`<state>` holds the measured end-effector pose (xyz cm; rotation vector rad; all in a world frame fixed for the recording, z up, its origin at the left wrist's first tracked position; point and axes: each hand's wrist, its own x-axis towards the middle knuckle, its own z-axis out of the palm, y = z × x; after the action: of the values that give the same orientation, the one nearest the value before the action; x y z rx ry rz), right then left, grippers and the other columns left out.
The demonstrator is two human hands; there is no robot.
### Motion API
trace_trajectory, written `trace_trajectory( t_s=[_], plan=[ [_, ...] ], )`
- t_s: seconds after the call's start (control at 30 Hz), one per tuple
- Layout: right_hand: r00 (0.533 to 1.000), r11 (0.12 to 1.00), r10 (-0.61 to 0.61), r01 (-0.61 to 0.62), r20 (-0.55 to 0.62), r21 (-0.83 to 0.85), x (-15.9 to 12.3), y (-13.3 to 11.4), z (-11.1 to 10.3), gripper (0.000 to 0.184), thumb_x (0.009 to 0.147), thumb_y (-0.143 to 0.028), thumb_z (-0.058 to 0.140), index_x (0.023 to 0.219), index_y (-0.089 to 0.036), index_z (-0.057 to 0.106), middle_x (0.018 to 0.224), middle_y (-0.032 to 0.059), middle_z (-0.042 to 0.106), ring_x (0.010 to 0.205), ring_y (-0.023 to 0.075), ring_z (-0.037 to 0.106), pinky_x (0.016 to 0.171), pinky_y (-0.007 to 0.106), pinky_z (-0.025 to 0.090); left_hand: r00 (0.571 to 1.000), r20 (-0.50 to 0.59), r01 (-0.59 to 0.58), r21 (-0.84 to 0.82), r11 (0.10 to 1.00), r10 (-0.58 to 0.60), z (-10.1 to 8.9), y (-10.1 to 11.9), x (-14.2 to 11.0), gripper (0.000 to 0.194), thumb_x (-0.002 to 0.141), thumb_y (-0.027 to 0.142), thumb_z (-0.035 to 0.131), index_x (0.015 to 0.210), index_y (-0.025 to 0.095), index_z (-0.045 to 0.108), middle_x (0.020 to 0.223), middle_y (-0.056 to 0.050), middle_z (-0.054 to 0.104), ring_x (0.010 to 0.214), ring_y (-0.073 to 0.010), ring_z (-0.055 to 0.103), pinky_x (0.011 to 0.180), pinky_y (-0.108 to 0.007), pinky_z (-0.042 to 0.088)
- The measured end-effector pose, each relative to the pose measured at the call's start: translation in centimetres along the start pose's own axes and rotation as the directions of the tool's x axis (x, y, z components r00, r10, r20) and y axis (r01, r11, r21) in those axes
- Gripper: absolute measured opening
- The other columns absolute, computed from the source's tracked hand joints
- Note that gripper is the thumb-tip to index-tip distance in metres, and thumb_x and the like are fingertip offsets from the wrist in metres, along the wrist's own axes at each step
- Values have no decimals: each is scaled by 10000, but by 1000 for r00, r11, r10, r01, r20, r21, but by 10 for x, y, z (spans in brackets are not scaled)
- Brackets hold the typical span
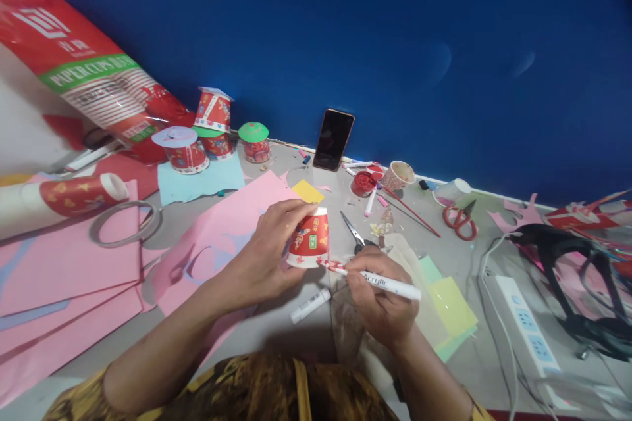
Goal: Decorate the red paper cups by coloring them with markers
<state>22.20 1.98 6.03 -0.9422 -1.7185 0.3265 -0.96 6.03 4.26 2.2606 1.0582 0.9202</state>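
Observation:
My left hand grips a red paper cup from its left side, with the thumb below and the fingers over the top. The cup is upside down, its white rim low and red marks on it. In my right hand is a white acrylic marker with a red-stained tip, and the tip meets the cup's rim. A white cap or tube lies below the cup. Scissors with dark handles rest just behind my right hand, partly hidden by it.
Pink paper covers the left, with a tape roll on it. Decorated cups and a paper-cup bag stand behind. A phone leans against the blue wall. Red scissors, sticky notes and a power strip lie right.

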Motion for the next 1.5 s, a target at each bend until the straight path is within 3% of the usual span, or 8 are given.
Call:
trace_trajectory(
  t_s=[0.33, 0.5, 0.8, 1.5],
  plan=[
    [1000, 1000, -6, 6, 12, 2, 1, -1, -1, 196, 922, -84, 646, 845, -240, 736, 675, -20, 745, 558, 156, 710, 566, 256, 571, 1000, 14, 10, -17, 1000, -10, 0, 1, -1, 886, 863, 136, 726, 1656, 317, 373, 1592, -153, 522, 1538, -397, 506, 1299, -615, 450],
    [999, 1000, 3, -2, -54, 19, -2, 2, -5, 190, 929, -83, 645, 884, -242, 740, 706, -26, 749, 591, 149, 713, 600, 250, 572, 1000, 16, -7, -19, 1000, 8, 0, 0, -1, 887, 855, 113, 705, 1650, 309, 363, 1595, -152, 514, 1543, -385, 501, 1297, -602, 453],
    [995, 999, 45, -44, -84, 12, -5, 9, -11, 182, 946, -81, 658, 890, -237, 734, 719, -22, 726, 608, 154, 693, 610, 267, 556, 998, -56, -33, -27, 999, 32, -1, -2, 0, 885, 854, 88, 673, 1658, 303, 371, 1585, -139, 517, 1532, -358, 514, 1287, -555, 493],
    [999, 999, 28, -27, -31, 30, -2, 1, -4, 208, 910, -70, 640, 857, -248, 731, 679, -32, 736, 553, 149, 695, 565, 252, 554, 999, -31, -24, -66, 998, 22, 0, -2, -1, 932, 845, 102, 694, 1688, 338, 374, 1608, -124, 524, 1538, -364, 516, 1306, -579, 484]
  ],
)
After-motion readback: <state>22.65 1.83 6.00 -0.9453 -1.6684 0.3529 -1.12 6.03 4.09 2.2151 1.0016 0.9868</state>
